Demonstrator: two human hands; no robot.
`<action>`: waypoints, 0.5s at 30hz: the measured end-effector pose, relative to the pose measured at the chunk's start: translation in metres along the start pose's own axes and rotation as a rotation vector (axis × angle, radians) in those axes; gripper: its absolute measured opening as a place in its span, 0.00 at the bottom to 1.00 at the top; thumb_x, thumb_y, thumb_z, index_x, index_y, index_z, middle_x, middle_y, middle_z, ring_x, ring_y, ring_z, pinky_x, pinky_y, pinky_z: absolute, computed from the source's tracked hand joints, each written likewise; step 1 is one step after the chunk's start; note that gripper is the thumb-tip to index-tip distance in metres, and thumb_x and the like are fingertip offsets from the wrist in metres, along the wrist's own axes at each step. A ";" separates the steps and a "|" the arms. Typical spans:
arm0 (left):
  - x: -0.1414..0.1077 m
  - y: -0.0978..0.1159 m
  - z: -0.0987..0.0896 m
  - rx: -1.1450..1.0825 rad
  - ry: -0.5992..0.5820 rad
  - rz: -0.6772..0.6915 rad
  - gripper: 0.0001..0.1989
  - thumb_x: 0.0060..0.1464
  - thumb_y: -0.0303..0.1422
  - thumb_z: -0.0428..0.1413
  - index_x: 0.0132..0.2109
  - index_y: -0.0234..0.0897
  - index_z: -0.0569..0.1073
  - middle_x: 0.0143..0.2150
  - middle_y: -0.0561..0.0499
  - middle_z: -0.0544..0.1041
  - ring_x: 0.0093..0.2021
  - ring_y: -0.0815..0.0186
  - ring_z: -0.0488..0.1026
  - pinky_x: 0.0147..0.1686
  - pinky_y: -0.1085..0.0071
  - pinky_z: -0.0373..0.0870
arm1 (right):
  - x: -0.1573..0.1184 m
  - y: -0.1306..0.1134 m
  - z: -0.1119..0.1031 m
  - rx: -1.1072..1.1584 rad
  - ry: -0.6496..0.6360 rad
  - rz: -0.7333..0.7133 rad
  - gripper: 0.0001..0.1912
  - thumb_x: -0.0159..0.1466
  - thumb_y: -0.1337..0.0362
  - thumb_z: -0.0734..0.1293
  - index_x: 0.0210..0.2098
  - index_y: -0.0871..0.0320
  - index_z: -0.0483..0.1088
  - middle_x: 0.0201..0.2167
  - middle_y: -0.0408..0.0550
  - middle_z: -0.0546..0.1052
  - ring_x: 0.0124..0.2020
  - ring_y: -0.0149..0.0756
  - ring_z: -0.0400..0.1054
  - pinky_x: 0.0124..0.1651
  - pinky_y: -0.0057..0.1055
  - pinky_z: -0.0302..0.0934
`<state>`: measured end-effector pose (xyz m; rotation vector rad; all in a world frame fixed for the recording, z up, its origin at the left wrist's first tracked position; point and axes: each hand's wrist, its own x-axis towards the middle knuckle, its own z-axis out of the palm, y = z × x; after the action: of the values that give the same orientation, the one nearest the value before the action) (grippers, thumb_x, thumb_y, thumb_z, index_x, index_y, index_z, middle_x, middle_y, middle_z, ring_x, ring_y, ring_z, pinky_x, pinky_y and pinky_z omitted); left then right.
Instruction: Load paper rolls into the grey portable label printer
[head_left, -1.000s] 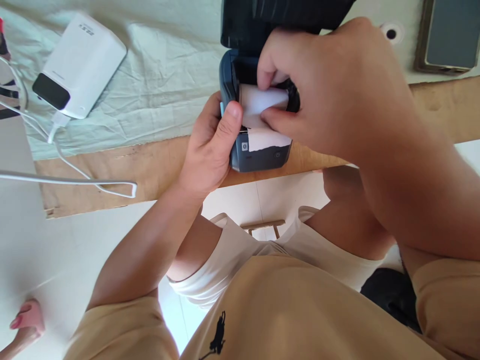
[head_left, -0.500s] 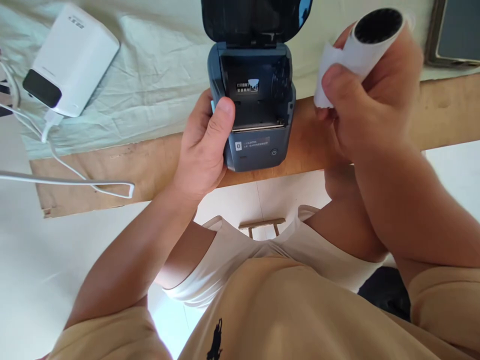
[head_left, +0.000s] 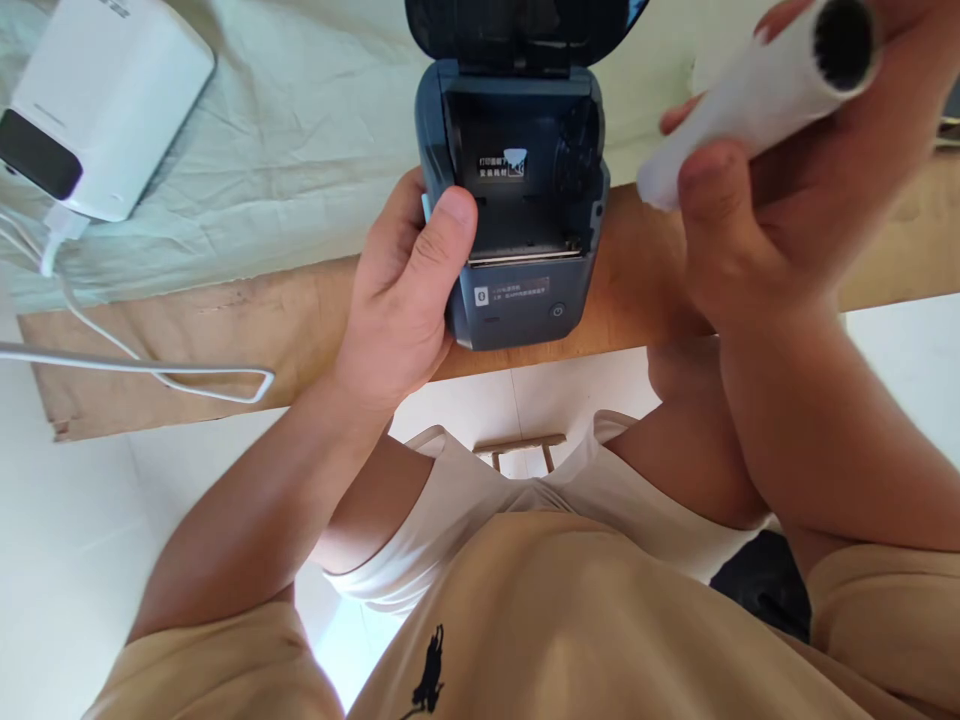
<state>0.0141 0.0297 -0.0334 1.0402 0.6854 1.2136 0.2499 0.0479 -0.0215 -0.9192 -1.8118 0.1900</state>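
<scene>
My left hand grips the left side of a dark blue label printer, thumb on its upper rim. The printer's black lid stands swung open at the far side, and its paper bay shows nothing loaded inside. To the right, my right hand is closed around a white paper roll with a dark hollow core facing up and right. The roll is tilted and apart from the printer. Part of it is hidden behind my thumb and fingers.
A white power bank with a dark display lies on the pale green cloth at left. Its white cable runs over the wooden table edge. A dark-framed object is cut off at the right border.
My right hand has moved up and right with the paper roll and turned it; the loose paper flap no longer shows. The printer stays in my left hand, nearly unmoved. The view has shifted slightly.
</scene>
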 end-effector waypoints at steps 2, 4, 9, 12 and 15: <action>-0.003 0.004 0.003 -0.036 0.022 -0.025 0.19 0.67 0.53 0.54 0.48 0.47 0.81 0.50 0.45 0.82 0.65 0.46 0.73 0.55 0.53 0.78 | -0.002 0.003 0.001 0.046 -0.096 0.040 0.20 0.71 0.54 0.64 0.61 0.42 0.66 0.52 0.47 0.69 0.47 0.37 0.71 0.44 0.38 0.69; -0.004 0.005 0.004 -0.046 0.038 -0.033 0.18 0.68 0.51 0.53 0.47 0.47 0.81 0.46 0.45 0.82 0.63 0.48 0.74 0.51 0.56 0.78 | -0.004 0.003 0.000 0.040 -0.202 0.135 0.21 0.71 0.58 0.63 0.63 0.43 0.63 0.57 0.49 0.69 0.49 0.38 0.72 0.43 0.37 0.70; -0.003 0.002 0.002 0.005 0.026 -0.034 0.21 0.66 0.55 0.53 0.48 0.47 0.80 0.43 0.45 0.81 0.51 0.50 0.79 0.35 0.61 0.76 | -0.006 -0.004 -0.004 -0.183 -0.317 0.249 0.29 0.62 0.70 0.66 0.61 0.47 0.62 0.48 0.46 0.79 0.36 0.34 0.74 0.41 0.36 0.71; -0.003 0.007 0.003 0.040 0.044 -0.104 0.17 0.64 0.54 0.58 0.46 0.47 0.79 0.44 0.46 0.82 0.53 0.50 0.79 0.36 0.61 0.78 | -0.005 -0.011 -0.003 -0.242 -0.310 0.260 0.29 0.59 0.70 0.68 0.60 0.52 0.65 0.45 0.47 0.82 0.37 0.35 0.75 0.43 0.37 0.72; -0.003 0.012 0.004 0.023 0.063 -0.141 0.16 0.62 0.52 0.61 0.46 0.47 0.79 0.45 0.47 0.83 0.59 0.49 0.78 0.42 0.60 0.81 | -0.005 -0.011 -0.005 -0.175 -0.242 0.193 0.29 0.59 0.67 0.69 0.60 0.51 0.67 0.56 0.50 0.78 0.54 0.42 0.76 0.53 0.40 0.73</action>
<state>0.0121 0.0260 -0.0216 0.9597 0.8101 1.1219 0.2494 0.0353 -0.0168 -1.2406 -1.9839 0.2771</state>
